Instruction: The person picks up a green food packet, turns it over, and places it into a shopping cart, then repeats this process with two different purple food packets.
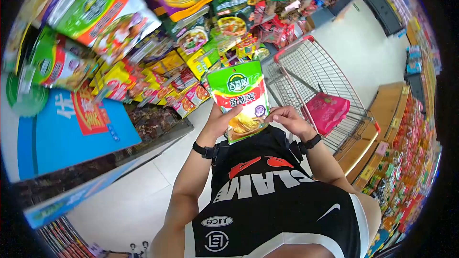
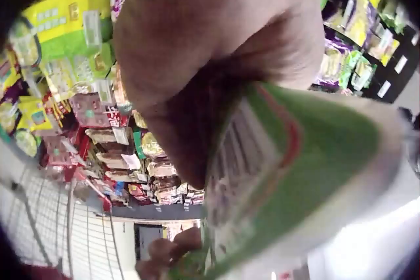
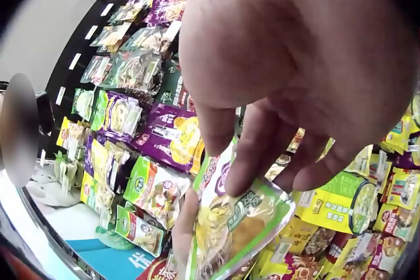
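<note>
A green, white and red packet of pickled greens [image 1: 245, 82] is held upright in front of the body, its printed face toward the head camera. My left hand [image 1: 219, 123] grips its left edge, with the thumb across the front and the other fingers hidden behind. At the opposite edge, my right hand [image 1: 290, 120] pinches the side of the packet with thumb and forefinger. In the right wrist view, the forefinger lies on the front of the packet [image 3: 246, 224] and the remaining fingers are loosely bent. The left wrist view shows the packet's side [image 2: 315, 155] below the palm.
Shelves of hanging food packets [image 1: 191, 38] rise ahead and to the left. A shopping cart [image 1: 330, 62] with a pink bag [image 1: 326, 112] stands at the right. Beyond it are wooden display shelves [image 1: 377, 114] of goods. A blue sign panel [image 1: 52, 134] fronts the lower left shelf.
</note>
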The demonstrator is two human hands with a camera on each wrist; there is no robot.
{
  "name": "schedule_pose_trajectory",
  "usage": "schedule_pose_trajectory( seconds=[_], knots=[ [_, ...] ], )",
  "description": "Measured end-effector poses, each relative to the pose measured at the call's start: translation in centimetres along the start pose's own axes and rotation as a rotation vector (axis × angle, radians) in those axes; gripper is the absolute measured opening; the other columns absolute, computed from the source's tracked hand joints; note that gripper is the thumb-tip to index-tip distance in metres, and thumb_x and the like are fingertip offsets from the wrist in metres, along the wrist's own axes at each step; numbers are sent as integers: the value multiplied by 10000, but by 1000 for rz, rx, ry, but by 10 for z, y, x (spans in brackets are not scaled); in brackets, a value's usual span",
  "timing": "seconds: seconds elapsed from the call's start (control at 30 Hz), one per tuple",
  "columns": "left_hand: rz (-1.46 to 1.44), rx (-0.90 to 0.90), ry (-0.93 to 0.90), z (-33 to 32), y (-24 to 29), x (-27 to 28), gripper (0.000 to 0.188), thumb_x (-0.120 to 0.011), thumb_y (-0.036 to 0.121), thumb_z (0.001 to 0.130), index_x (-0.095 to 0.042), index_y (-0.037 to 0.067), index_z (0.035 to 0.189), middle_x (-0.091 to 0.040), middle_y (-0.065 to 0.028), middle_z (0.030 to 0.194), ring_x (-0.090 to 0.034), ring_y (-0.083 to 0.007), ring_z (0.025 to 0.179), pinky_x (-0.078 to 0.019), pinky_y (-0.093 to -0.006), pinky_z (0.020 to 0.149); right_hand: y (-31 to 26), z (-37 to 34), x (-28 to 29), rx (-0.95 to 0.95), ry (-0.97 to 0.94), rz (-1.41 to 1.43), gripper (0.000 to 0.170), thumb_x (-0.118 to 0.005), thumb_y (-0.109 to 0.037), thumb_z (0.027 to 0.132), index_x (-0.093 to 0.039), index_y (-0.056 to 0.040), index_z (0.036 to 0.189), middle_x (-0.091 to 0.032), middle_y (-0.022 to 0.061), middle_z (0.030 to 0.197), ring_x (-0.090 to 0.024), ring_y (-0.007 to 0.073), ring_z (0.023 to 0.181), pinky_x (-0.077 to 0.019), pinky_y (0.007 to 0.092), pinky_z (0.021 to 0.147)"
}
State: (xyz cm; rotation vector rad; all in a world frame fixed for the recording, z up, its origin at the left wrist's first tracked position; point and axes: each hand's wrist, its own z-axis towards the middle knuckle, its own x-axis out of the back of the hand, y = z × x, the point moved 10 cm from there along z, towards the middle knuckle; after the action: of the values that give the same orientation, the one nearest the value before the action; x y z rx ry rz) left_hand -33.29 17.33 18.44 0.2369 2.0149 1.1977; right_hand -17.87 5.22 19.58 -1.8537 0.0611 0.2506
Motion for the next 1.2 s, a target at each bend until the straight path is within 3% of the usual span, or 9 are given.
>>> schedule_pose_trajectory(
  seconds=[0.1,0.3,0.33,0.47,0.7,0.83,0.97,1.13,1.2],
  knots=[
    [70,-152,41,-34,25,22,507,-734,86,925,-504,10,1370,-637,-75,1298,-598,-170,1190,-484,-355,1025,-1,22,-19,16,-62,0,285,-652,-179,976,-670,26,1174,-654,46,982,-579,130,926,-466,296,838],
    [394,-323,29,-77,73,39,497,-718,61,931,-489,-1,1368,-633,-76,1286,-596,-152,1158,-469,-333,1015,-47,90,-96,205,-33,99,490,-742,-87,909,-513,-23,1338,-681,38,1119,-614,97,972,-502,242,859],
    [485,-362,71,-86,83,41,453,-721,74,930,-534,1,1337,-656,-83,1254,-606,-156,1144,-473,-336,1003,-23,101,-102,85,-141,8,494,-754,-95,902,-542,-39,1345,-679,37,1148,-617,118,1017,-508,279,907],
    [576,-475,161,-116,121,53,405,-748,96,912,-598,8,1279,-688,-89,1203,-626,-159,1109,-487,-337,969,-72,120,-139,412,-53,-105,345,-752,-97,907,-646,-33,1229,-692,23,1137,-643,102,965,-539,290,847],
    [870,-689,573,-159,218,75,416,-853,117,800,-650,-6,1141,-753,-110,1018,-719,-191,898,-553,-332,808,-140,148,-184,508,-32,-165,171,-715,-109,946,-713,-4,1080,-730,15,917,-646,66,784,-538,255,680],
    [756,-725,662,-173,244,103,420,-856,90,792,-647,-7,1143,-760,-92,1035,-713,-123,882,-558,-288,765,-163,184,-214,509,-119,-110,193,-725,-151,948,-712,-4,1072,-704,-7,849,-579,33,700,-476,228,599],
    [463,-829,662,-193,259,114,313,-705,138,967,-630,-33,1218,-728,-77,1115,-661,-113,970,-525,-263,832,-181,217,-249,480,-240,21,192,-727,-164,948,-689,-3,1045,-665,-36,792,-532,21,643,-430,215,555],
    [641,-837,779,-213,293,136,315,-620,210,1028,-629,-42,1216,-719,-72,1121,-628,-93,989,-497,-257,864,-206,245,-285,528,-341,-61,248,-707,-221,960,-665,-9,1083,-669,10,803,-573,54,651,-470,257,574],
    [644,-821,816,-212,315,156,296,-602,203,1036,-635,-43,1197,-723,-74,1103,-628,-89,984,-499,-257,855,-235,250,-297,744,-319,-16,270,-665,-229,979,-653,3,1117,-704,85,849,-652,161,720,-510,333,656]
  ],
)
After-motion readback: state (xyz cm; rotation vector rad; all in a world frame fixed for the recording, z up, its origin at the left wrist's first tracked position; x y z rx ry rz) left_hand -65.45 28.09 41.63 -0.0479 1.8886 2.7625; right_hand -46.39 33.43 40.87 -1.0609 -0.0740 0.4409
